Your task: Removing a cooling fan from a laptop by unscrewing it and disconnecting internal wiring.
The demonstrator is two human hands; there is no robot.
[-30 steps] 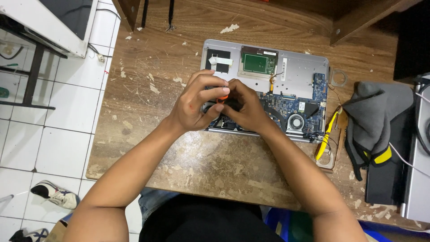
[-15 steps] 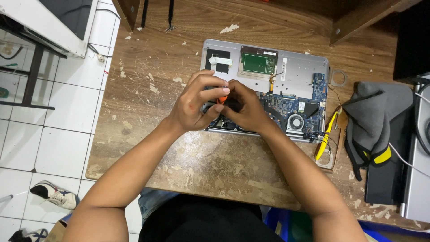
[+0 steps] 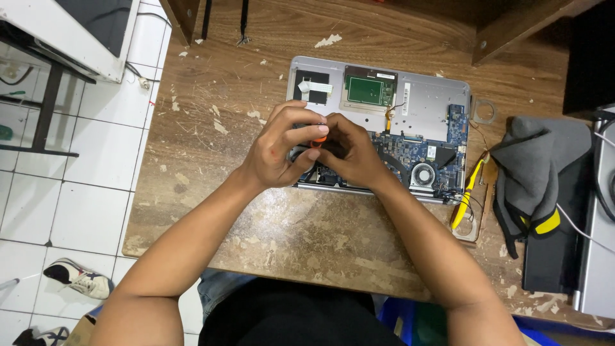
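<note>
Fingers of both hands (image 3: 320,150) together on orange-tipped tool (image 3: 318,132), over opened laptop (image 3: 423,106) near table edge (image 3: 192,253).

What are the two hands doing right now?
Left hand: closed on the orange-tipped tool.
Right hand: curled over the open laptop; grip hidden.

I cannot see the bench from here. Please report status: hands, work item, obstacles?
Left hand and right hand together on orange-tipped tool. Opened laptop beneath. Grey cloth off right, clear.
</note>
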